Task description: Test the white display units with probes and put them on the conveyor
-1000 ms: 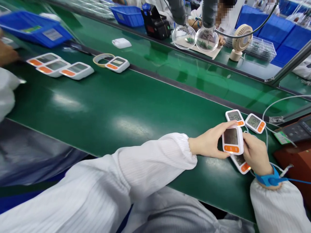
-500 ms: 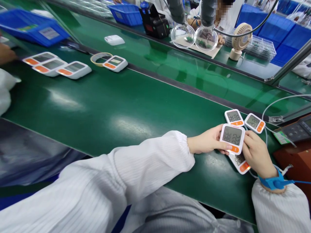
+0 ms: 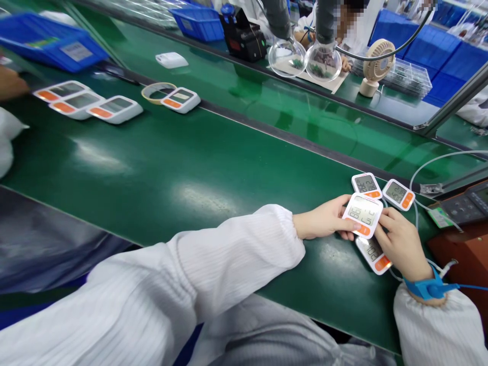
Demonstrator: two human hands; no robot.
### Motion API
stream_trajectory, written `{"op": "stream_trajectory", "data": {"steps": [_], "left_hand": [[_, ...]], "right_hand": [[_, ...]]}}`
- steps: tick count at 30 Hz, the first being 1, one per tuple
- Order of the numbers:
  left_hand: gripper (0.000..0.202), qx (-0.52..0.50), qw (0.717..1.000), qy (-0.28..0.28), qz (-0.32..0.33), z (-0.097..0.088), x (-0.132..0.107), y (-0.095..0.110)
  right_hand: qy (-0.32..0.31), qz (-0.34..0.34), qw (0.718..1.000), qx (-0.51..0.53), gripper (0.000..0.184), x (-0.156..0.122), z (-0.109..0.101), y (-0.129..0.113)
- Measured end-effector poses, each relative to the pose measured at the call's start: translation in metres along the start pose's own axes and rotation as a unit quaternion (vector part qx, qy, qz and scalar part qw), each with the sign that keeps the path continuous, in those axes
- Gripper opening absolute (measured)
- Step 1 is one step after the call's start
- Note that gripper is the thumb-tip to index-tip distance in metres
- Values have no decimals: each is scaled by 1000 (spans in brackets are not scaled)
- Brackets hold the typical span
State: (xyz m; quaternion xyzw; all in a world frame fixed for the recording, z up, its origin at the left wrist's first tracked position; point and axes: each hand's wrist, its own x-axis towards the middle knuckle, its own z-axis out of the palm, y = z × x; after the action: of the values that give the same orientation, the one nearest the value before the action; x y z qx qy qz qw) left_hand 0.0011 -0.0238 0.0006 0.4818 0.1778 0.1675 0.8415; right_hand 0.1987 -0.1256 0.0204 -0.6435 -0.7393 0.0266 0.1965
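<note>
A white digital thermometer (image 3: 364, 214) with a grey number screen and orange buttons is held in front of me, face up. My left hand (image 3: 341, 221) grips its left side, thumb on the front by the orange buttons. The curled fingers of my right hand (image 3: 400, 239) close on its right edge; their tips are partly hidden. Just below it, a second thermometer (image 3: 374, 255) lies on the bench, partly covered. Behind it lie a third one (image 3: 366, 185) and another thermometer (image 3: 398, 194), screens lit with digits. A blue wrist strap (image 3: 429, 287) circles my right wrist.
A brown-red box instrument (image 3: 465, 244) with tubing stands at right. Along the green bench (image 3: 229, 168) lie several thermometers (image 3: 114, 109), a tape roll (image 3: 152, 92) and a blue bin (image 3: 53, 43). A co-worker's hand (image 3: 13, 85) is at far left. Behind runs a green belt (image 3: 244, 94).
The held thermometer has shifted slightly left and tilted, and its screen looks brighter. A white piece on the back belt has moved left. Both hands keep their hold.
</note>
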Motion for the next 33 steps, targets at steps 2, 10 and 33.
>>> {"op": "stream_trajectory", "data": {"steps": [2, 10, 33], "left_hand": [[66, 6, 1000, 0, 3, 0, 0, -1], [51, 58, 989, 134, 35, -10, 4, 14], [33, 495, 776, 365, 140, -61, 11, 44]], "right_hand": [[-7, 15, 1000, -16, 41, 0, 2, 2], [54, 114, 992, 29, 39, 3, -2, 4], [-160, 181, 937, 253, 44, -1, -13, -6]]}}
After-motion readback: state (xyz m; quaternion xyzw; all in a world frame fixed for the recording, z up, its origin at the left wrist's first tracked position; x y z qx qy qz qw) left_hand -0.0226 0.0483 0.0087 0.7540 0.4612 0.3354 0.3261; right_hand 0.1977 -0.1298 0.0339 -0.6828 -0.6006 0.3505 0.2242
